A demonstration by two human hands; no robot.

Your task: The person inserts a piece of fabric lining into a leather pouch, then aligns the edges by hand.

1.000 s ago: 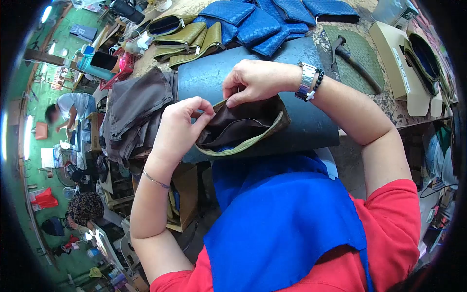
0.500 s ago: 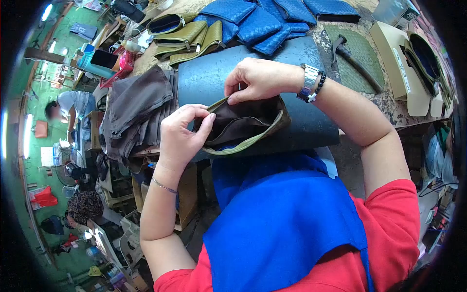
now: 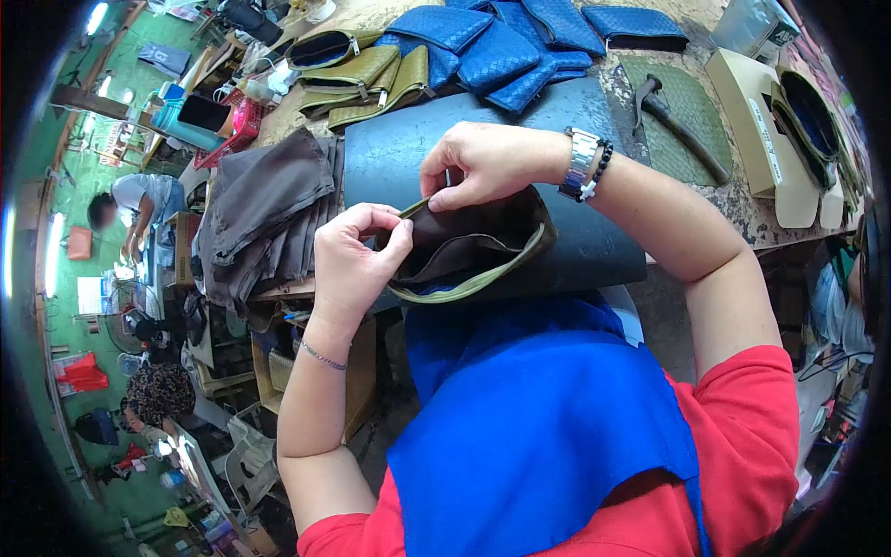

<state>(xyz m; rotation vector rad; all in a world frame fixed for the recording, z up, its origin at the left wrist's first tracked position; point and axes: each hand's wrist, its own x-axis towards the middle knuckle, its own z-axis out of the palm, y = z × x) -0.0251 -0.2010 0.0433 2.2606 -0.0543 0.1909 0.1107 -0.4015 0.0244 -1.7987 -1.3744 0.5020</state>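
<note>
Left hand, closest to me, is closed in a narrow pinch. Its thumb and forefinger grip the near left rim of an olive-green pouch. I see a thin bracelet on that wrist. Just beyond it the right hand comes in from the right with a metal watch and a dark bead band on the wrist. Its fingertips are also closed, on the far rim of the same pouch. Between the two hands the mouth of the pouch gapes open, and I can see its brown lining bunched inside.

The pouch sits at the near edge of a dark grey rounded pad, right in front of my blue apron. Left of the pad lies a loose heap of brown fabric pieces, draped over the edge of the tabletop. Farther back are several olive pouches in an overlapping stack, and beside them, to the right, a fan of blue woven pouches. Over on the right a hammer rests on a green woven panel, with a cardboard box next to it. Far off to the left, another person bends over their own work.
</note>
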